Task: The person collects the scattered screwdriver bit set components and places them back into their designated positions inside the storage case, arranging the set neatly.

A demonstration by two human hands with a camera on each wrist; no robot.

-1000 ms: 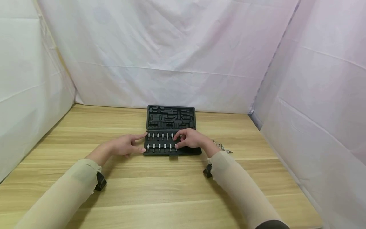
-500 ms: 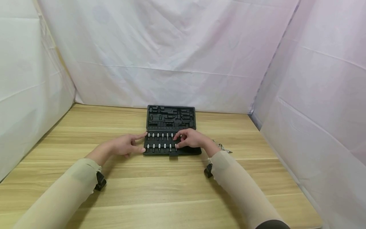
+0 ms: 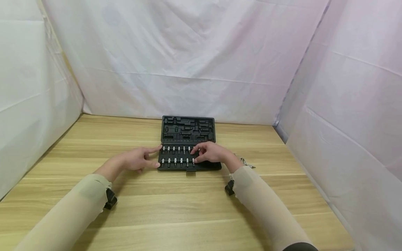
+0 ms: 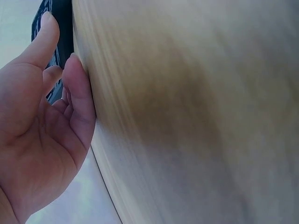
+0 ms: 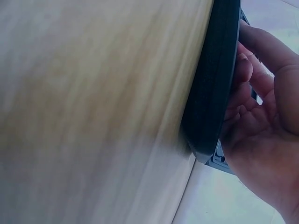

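Note:
A black socket case [image 3: 186,168] lies open on the wooden table, its hinged lid tilted up at the back. Two rows of silver bit sockets [image 3: 181,160] sit in its tray. At the case's left edge my left hand [image 3: 136,158] touches it with thumb and forefinger, which are spread apart and nearly straight. Over the tray's right part is my right hand [image 3: 211,152]. Its thumb touches or lies just beside the last visible bit socket [image 3: 193,161] of the front row; the forefinger reaches the back row, apart from the thumb. This hand hides the tray's right part.
Several small metal pieces [image 3: 247,164] lie on the table [image 3: 176,205] to the right of the case, partly behind my right forearm. White cloth sheets [image 3: 188,76] stand at the back and both sides.
My right thumb has shifted slightly right, so more of the last front-row bit socket shows. My left hand and the case have hardly moved.

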